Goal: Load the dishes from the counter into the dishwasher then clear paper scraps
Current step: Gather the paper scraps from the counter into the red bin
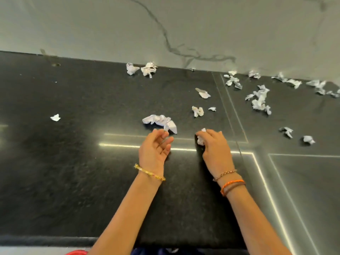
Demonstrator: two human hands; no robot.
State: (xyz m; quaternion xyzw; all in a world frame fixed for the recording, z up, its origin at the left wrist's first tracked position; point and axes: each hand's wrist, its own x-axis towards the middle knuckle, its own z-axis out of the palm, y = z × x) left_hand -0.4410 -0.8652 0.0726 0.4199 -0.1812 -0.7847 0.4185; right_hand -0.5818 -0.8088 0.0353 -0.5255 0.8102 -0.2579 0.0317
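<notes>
Both hands over black counter (73,181): left hand (153,150) loose-fingered, right hand (214,146) gripping paper scrap (201,139).

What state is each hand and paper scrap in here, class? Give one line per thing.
Left hand: palm up, fingers loosely curled, tips touching the big crumpled scrap.
Right hand: grip closed around a small paper wad.
Lone scrap: lying loose at the left.
Scrap cluster: scattered, uncollected.
Counter: dark, glossy, still littered.
</notes>
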